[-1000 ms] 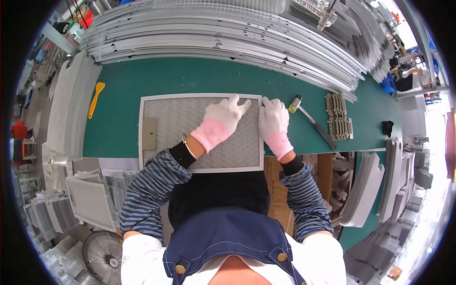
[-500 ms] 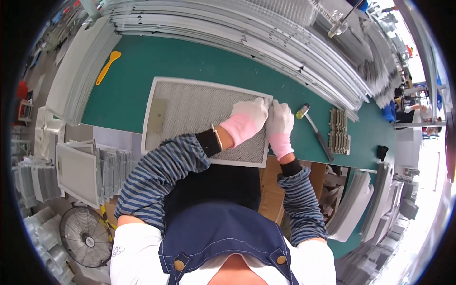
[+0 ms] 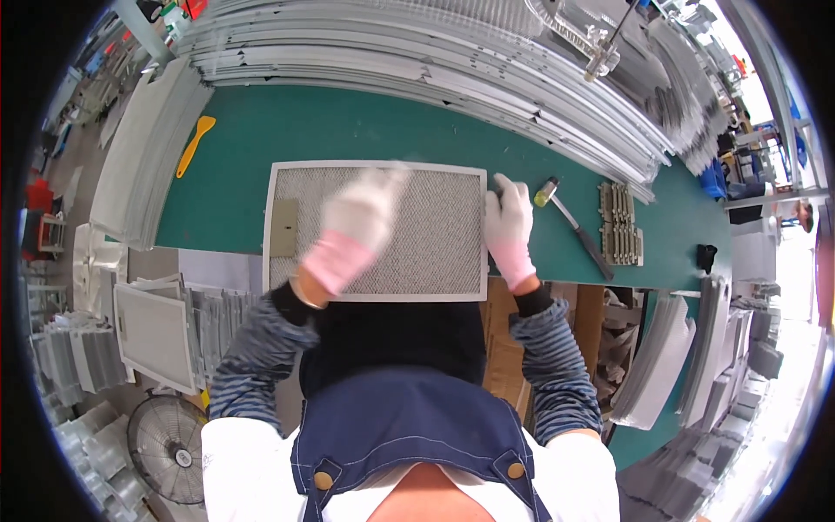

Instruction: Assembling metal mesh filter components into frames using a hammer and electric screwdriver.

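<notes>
A rectangular mesh filter panel (image 3: 417,252) in a thin light frame lies flat on the green table in front of me. A beige plate (image 3: 283,228) is set at its left side. My left hand (image 3: 361,213), in a white and pink glove, is above the mesh; motion smears its fingers, and whether they touch the panel is unclear. Beside the panel's right edge rests my right hand (image 3: 510,217), gloved the same way, its index finger and thumb apart and close to the frame. I see nothing held in it.
A hammer (image 3: 574,228) lies right of my right hand, beside a row of metal pieces (image 3: 618,224). A yellow scraper (image 3: 196,146) is at far left, near stacked panels (image 3: 143,165). Long frame strips (image 3: 417,65) line the back. A floor fan (image 3: 170,448) stands lower left.
My left hand has left the panel's top right corner and swung left over the mesh. The right hand's fingers have spread beside the edge. The panel now sits straighter in view.
</notes>
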`<state>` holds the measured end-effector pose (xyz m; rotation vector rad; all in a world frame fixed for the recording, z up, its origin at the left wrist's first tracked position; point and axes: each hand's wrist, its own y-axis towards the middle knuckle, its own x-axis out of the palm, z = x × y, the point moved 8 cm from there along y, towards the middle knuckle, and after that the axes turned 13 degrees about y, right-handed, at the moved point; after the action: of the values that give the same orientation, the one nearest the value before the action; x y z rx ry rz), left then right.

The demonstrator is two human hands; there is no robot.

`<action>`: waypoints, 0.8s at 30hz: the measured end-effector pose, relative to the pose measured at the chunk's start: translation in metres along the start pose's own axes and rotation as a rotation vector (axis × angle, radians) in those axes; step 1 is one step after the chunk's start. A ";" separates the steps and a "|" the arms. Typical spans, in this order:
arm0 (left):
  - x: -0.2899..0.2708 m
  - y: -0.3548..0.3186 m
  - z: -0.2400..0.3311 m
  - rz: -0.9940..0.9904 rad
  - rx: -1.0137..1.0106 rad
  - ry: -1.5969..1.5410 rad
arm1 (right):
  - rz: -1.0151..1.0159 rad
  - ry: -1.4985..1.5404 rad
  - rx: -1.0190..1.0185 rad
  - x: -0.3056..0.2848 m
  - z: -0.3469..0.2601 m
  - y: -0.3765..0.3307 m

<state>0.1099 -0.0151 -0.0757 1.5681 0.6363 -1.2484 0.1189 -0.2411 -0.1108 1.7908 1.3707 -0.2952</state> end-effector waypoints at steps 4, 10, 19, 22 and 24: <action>0.001 -0.026 -0.201 0.006 -0.534 0.342 | -0.422 0.210 -0.275 -0.020 -0.084 -0.054; 0.024 -0.032 -0.253 -0.071 -0.460 0.584 | -0.639 -0.041 -0.462 0.002 -0.108 -0.064; 0.005 0.021 -0.086 0.249 -0.055 -0.270 | -0.118 0.375 0.063 -0.113 0.009 -0.020; 0.027 0.038 -0.049 0.187 -0.010 -0.470 | -0.109 0.346 0.036 -0.109 0.014 -0.028; 0.038 0.049 -0.034 0.156 0.001 -0.557 | -0.064 0.386 -0.034 -0.108 0.005 -0.026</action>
<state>0.1783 -0.0087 -0.0937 1.1638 0.1522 -1.4765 0.0571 -0.3171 -0.0586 1.8413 1.6905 0.0459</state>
